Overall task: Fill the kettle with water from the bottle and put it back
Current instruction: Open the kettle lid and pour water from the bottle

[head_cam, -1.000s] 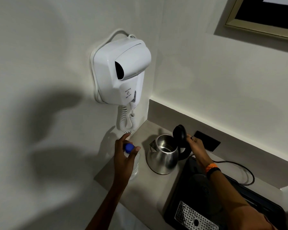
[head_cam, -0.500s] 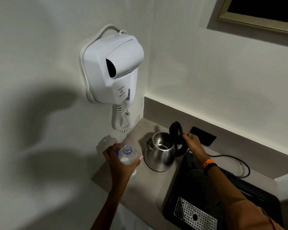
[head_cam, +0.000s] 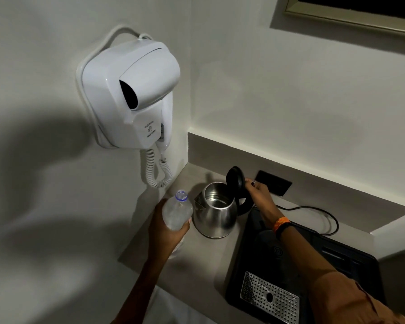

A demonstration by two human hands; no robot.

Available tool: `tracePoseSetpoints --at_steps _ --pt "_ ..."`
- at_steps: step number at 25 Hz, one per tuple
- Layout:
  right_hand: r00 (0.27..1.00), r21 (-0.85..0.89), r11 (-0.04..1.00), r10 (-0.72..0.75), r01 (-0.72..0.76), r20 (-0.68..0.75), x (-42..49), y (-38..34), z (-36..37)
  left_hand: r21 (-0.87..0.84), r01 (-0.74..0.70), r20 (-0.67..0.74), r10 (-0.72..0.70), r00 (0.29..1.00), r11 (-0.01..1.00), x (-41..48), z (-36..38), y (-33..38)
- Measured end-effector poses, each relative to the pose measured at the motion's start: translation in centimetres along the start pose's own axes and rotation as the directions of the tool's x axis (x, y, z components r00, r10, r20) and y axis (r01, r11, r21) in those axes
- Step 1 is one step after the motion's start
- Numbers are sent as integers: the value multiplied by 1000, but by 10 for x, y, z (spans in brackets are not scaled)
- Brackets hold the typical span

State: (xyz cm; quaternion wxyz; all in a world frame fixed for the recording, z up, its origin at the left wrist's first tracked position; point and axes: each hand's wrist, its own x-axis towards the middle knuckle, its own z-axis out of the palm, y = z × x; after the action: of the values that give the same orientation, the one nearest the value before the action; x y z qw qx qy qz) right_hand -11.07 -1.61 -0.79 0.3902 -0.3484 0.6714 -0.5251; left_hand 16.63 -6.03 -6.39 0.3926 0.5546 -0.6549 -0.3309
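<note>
The left hand (head_cam: pixel 167 226) is wrapped around a clear plastic water bottle (head_cam: pixel 177 212), uncapped, held tilted just beside the spout of a polished round steel kettle (head_cam: pixel 215 210). The kettle stands on the beige bench (head_cam: pixel 211 258) near its back left corner, its black hinged lid (head_cam: pixel 235 181) raised upright. The right hand (head_cam: pixel 258 192), wearing an orange-and-black wristband (head_cam: pixel 281 225), is closed on the kettle's black handle behind the lid. A black tray (head_cam: pixel 313 260) with a perforated metal drain plate (head_cam: pixel 268 298) occupies the bench's right part; a black cable (head_cam: pixel 313 212) runs behind it. A white wall-mounted hair dryer (head_cam: pixel 131 94) with a coiled cord (head_cam: pixel 157 169) hangs on the white left wall above the bench.
</note>
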Motion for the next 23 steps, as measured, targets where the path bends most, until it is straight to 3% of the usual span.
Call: tracePoseSetpoints --at_steps 3,7,15,17,23 --pt "1000 6 1000 11 -11 2 0 -2 -1 261 -198 136 167 977 945 21 -9 30" --pt "1000 15 1000 -1 1 -12 0 -2 0 591 -420 457 143 878 689 46 -14 73" --pt "999 -4 1000 6 -6 -40 1 -2 1 744 -612 612 94 785 269 65 -6 95" --pt "999 13 1000 5 -5 -38 0 -3 2 754 -620 613 106 783 216 64 -4 98" --pt "1000 41 999 -8 9 -14 -3 -6 1 769 -611 602 110 791 188 63 -1 106"
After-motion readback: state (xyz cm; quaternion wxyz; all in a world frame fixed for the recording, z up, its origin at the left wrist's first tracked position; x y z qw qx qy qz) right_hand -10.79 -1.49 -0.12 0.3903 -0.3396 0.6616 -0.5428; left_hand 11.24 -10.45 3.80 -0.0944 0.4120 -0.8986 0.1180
